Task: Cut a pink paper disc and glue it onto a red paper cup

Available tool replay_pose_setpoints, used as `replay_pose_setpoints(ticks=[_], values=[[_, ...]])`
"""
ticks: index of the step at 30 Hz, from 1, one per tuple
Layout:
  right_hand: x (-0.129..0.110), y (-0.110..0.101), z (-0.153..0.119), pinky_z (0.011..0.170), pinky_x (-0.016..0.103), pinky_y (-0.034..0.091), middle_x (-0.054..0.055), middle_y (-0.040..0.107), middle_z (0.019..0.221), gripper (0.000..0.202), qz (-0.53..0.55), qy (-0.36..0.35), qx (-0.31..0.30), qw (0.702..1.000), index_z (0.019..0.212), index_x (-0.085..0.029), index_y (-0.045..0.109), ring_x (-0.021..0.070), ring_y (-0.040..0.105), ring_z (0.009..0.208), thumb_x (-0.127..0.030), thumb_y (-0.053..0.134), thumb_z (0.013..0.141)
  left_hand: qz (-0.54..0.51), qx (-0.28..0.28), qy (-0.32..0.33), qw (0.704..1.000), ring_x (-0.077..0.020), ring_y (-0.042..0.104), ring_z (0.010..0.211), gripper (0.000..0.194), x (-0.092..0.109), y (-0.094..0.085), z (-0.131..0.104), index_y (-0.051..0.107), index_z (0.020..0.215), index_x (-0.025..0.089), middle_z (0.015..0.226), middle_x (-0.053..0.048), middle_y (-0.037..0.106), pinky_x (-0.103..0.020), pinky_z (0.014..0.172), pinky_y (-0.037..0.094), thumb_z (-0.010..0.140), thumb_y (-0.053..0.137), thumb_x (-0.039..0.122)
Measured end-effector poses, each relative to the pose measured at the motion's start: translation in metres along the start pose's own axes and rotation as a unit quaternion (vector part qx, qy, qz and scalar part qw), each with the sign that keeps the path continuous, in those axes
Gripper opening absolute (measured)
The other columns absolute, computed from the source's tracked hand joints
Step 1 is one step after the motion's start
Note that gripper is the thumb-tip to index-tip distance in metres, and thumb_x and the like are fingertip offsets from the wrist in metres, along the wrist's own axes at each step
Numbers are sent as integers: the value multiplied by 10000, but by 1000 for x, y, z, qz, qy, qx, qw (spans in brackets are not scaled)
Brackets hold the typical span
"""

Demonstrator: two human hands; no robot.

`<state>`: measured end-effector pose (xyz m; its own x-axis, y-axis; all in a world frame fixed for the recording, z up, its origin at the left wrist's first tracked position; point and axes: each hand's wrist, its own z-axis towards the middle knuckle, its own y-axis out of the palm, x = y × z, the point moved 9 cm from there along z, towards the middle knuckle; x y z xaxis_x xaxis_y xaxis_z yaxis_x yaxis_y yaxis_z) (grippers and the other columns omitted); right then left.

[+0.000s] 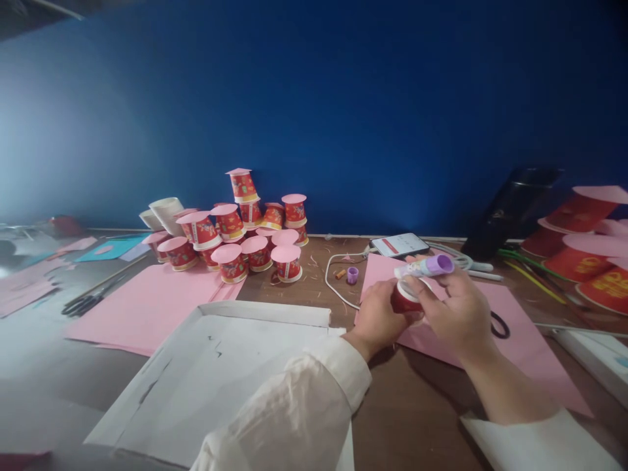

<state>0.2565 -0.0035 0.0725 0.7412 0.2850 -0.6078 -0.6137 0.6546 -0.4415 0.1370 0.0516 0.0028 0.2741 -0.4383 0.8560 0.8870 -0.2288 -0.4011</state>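
My left hand [377, 315] is wrapped round a red paper cup [403, 299], whose white-rimmed end faces up. Between the thumb and fingers of my right hand [458, 307] is a purple-and-white glue stick [426, 267], its tip at the white rim of the cup. Whether the tip touches the rim I cannot tell. The small purple cap [352, 275] of the glue stick stands on the table. Under my hands lies a sheet of pink paper [515, 327], with a black ring [500, 324] on it near my right wrist.
Red cups topped with pink discs [230, 258] are stacked at the back left, more red cups [603, 281] at the far right. Pink sheets [142, 307], scissors [81, 304] and a white sheet [216, 386] lie leftward. A phone [398, 244] and dark bottle [507, 212] are behind.
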Motion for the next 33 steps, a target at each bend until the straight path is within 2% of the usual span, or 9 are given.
replay_pose_setpoints(ticks=[7,10,13,16,20,25,30,33], values=[[-12,-1,-3,869,459,574,89,806,1076,275,-38,-66,-4,997,1107,-269,729,338,747,1012,-459,682,915,49,16,14,999,-255,573,896,297,6,-3,-2,563,850,215,899,-53,617,-417,881,492,708,824,237],[-22,4,-3,919,469,567,87,800,1120,239,-48,-108,-11,993,1127,-277,723,333,741,1047,-413,654,942,63,12,22,998,-245,560,869,314,8,-2,-2,487,776,231,861,-44,594,-407,859,483,722,797,232],[-27,5,-3,970,489,550,99,793,1154,227,-44,-136,9,990,1142,-270,720,334,734,1084,-369,630,959,76,8,33,997,-243,567,864,291,12,-1,-3,484,777,232,877,-50,607,-402,847,484,728,769,200],[-20,0,-1,971,499,548,110,796,1143,245,-44,-104,35,993,1154,-257,728,340,737,1078,-367,636,955,75,2,40,996,-270,598,922,267,14,0,-4,577,900,215,945,-69,654,-425,889,494,739,789,221],[-2,-12,3,960,522,544,126,798,1141,302,-41,-22,71,996,1122,-249,755,375,732,1090,-460,664,928,42,4,38,998,-305,622,1090,457,17,-3,-5,633,1153,228,1110,-80,701,-451,1007,485,751,835,305],[6,-11,5,976,538,527,131,792,1169,355,-36,-4,65,997,1120,-235,762,382,723,1100,-488,666,890,44,-1,22,999,-308,632,1122,460,14,-3,-4,655,1173,227,1148,-85,714,-440,1019,494,756,826,321],[12,-1,2,868,513,557,111,804,1054,343,-62,12,29,998,1061,-247,763,369,743,979,-499,693,840,34,0,28,999,-312,641,1096,479,10,-1,-3,662,1174,204,1160,-97,722,-459,1011,493,741,834,319],[10,-5,1,894,529,547,125,804,1061,364,-55,14,43,997,1063,-232,761,380,739,1001,-513,687,845,28,3,37,999,-310,642,1090,471,11,-2,-2,667,1167,197,1150,-99,724,-451,1010,494,743,832,321]])
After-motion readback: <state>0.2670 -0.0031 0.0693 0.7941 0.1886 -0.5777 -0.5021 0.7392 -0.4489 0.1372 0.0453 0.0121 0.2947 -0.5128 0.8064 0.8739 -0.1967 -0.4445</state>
